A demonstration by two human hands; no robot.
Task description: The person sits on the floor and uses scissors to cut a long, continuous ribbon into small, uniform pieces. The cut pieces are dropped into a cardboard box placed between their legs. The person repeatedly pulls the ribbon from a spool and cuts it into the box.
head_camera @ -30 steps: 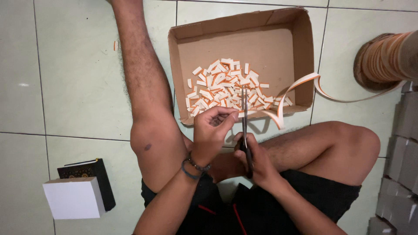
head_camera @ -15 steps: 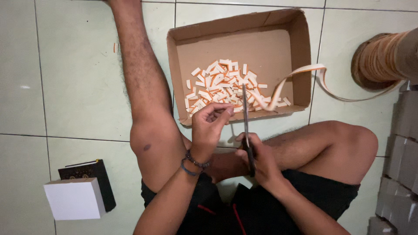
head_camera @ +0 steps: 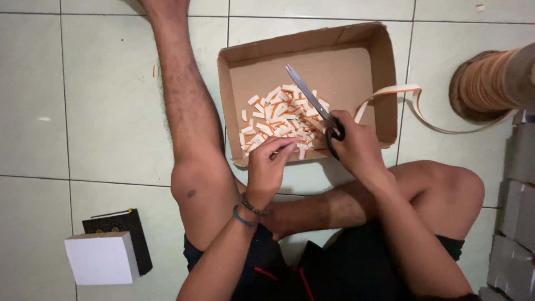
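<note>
Scissors (head_camera: 312,103) handles hidden in right hand (head_camera: 356,147) grip — left hand (head_camera: 267,167) pinches strip, unclear.

A pale green tiled floor (head_camera: 100,111) is being used as the work surface. A shallow cardboard box (head_camera: 390,67) is being rested directly on it, a large reel of tape (head_camera: 490,83) is being kept well to the right, and a white box (head_camera: 100,257) is being propped just beside a black book (head_camera: 120,223) at the lower left.

head cam | faces straight down | near, over lap and floor (head_camera: 111,111)
</note>
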